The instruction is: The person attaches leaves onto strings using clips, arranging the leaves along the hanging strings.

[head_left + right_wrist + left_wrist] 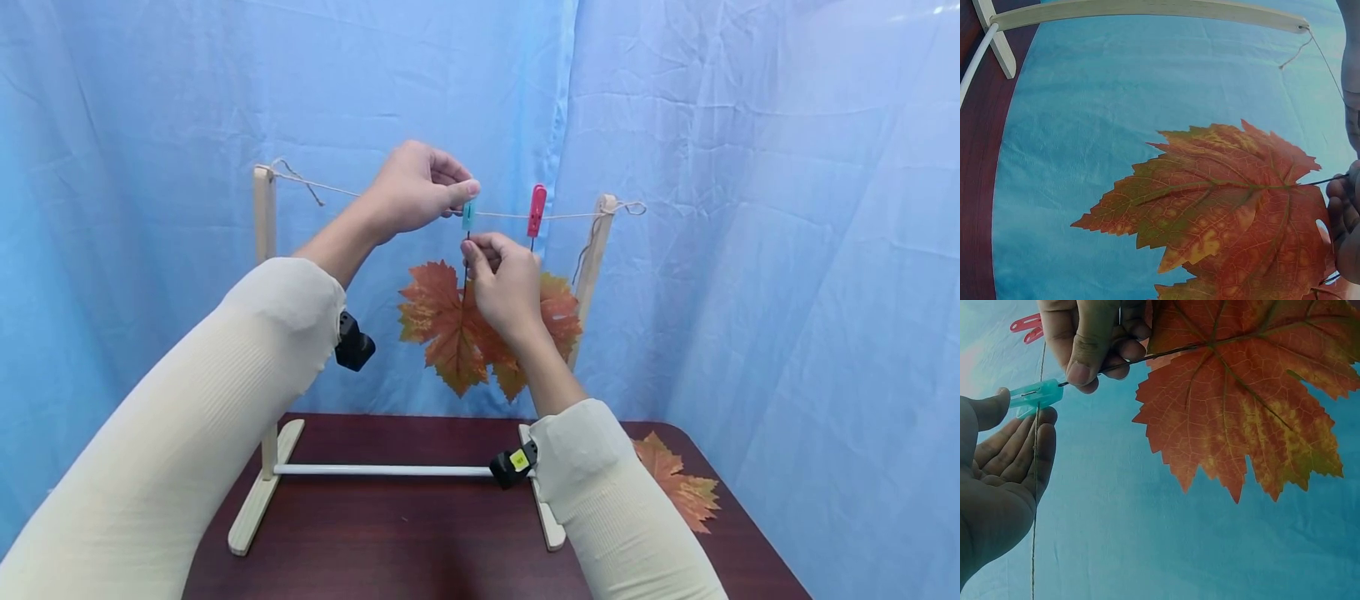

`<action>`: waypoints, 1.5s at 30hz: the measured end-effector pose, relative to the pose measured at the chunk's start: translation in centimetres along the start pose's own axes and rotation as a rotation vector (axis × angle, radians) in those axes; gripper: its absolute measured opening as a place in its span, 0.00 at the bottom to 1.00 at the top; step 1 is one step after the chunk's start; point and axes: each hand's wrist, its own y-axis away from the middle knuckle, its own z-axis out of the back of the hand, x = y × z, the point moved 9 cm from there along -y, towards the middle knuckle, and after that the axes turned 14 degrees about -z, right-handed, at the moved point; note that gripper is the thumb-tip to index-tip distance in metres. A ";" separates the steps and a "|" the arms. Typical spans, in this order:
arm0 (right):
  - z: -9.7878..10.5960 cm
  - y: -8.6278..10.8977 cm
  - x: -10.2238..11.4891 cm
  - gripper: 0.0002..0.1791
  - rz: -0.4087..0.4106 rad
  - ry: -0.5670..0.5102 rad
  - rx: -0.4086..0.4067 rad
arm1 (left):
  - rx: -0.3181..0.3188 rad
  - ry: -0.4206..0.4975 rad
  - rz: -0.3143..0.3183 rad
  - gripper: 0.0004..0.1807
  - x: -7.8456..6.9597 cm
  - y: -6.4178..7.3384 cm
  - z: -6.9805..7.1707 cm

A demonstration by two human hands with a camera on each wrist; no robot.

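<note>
My left hand [423, 190] pinches a teal clothespin [1044, 395] between thumb and fingers, up at the string [502, 216]. Just below, my right hand [506, 279] holds the dark thin stem of an orange-red artificial maple leaf [452, 329] between thumb and fingertips. The stem's top end is right at the clothespin's tip in the left wrist view. The leaf hangs under the right hand and fills much of the right wrist view. A red clothespin [537, 210] on the string to the right has a second leaf [558, 312] hanging beneath it, partly behind my right hand.
The string runs between two wooden posts [265, 217] with feet on a dark red table [397, 533]. A white rod [382, 470] joins the posts low down. Another maple leaf [678, 483] lies on the table at right, partly behind my sleeve. Blue curtains surround the table.
</note>
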 end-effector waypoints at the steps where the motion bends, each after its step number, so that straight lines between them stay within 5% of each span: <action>1: 0.0 0.0 0.0 0.13 0.000 -0.002 0.003 | 0.001 0.010 0.002 0.18 0.1 0.0 0.0; 25: 0.3 0.6 -0.1 0.15 -0.036 0.008 0.086 | 0.046 -0.034 -0.065 0.22 0.0 0.2 0.1; 35: 2.1 1.5 0.2 0.14 -0.012 0.025 0.107 | -0.085 -0.038 -0.166 0.20 -0.7 1.0 1.7; 40: 3.8 1.8 0.5 0.13 0.087 0.041 0.067 | -0.177 -0.029 -0.261 0.17 -1.1 2.2 3.0; 45: 5.9 2.3 0.5 0.10 0.196 0.038 0.025 | -0.198 -0.026 -0.264 0.16 -0.7 3.9 3.9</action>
